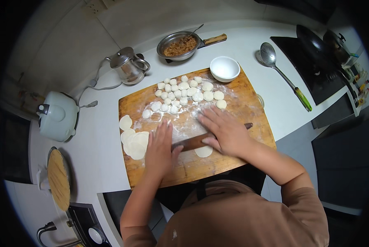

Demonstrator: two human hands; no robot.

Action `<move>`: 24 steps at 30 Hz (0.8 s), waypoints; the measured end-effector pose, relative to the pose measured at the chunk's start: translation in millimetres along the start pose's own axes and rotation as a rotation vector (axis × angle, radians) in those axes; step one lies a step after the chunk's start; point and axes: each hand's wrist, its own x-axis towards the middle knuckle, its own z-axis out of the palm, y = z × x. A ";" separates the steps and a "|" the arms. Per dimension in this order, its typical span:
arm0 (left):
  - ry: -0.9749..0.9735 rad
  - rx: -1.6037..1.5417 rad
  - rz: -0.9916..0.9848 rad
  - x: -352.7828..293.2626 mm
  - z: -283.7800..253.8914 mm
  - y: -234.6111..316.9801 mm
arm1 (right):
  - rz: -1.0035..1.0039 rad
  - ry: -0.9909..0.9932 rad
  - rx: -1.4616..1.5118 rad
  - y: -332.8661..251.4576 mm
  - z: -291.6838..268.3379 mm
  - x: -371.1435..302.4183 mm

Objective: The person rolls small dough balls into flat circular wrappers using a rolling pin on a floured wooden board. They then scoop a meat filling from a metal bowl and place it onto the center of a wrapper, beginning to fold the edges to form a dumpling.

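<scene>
A dark wooden rolling pin lies slantwise across the near part of a floured cutting board. My right hand rests on the pin toward its right end, palm down with fingers stretched out flat. My left hand lies over the pin's left end, its fingers straight and pointing away from me; it is slightly blurred. Both hands are open and press on the pin rather than wrap round it. Partly under the pin is a flat round dough wrapper. Beside my left hand overlaps a pile of rolled wrappers.
Small dough pieces cover the board's far half, near a white bowl. Beyond stand a pan of brown filling and a metal kettle. A slotted spoon lies right, by the black stove. A pale green appliance stands left.
</scene>
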 end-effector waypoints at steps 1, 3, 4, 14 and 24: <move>0.018 0.003 -0.015 6.2 -0.6 -3.2 | 0.002 0.013 -0.012 4.7 3.8 7.3; -0.008 0.006 -0.006 7.3 -3.6 -2.1 | 0.014 -0.005 0.026 2.2 0.8 0.6; -0.056 0.005 0.012 0.3 -9.4 5.1 | 0.024 -0.019 0.047 -0.1 -0.7 -7.1; -0.190 0.051 0.155 1.7 -13.1 14.4 | 0.122 -0.044 0.061 -5.6 -10.6 -49.2; -0.189 -0.210 0.191 23.8 -21.0 11.4 | 0.119 -0.091 0.037 -15.7 -17.9 -64.2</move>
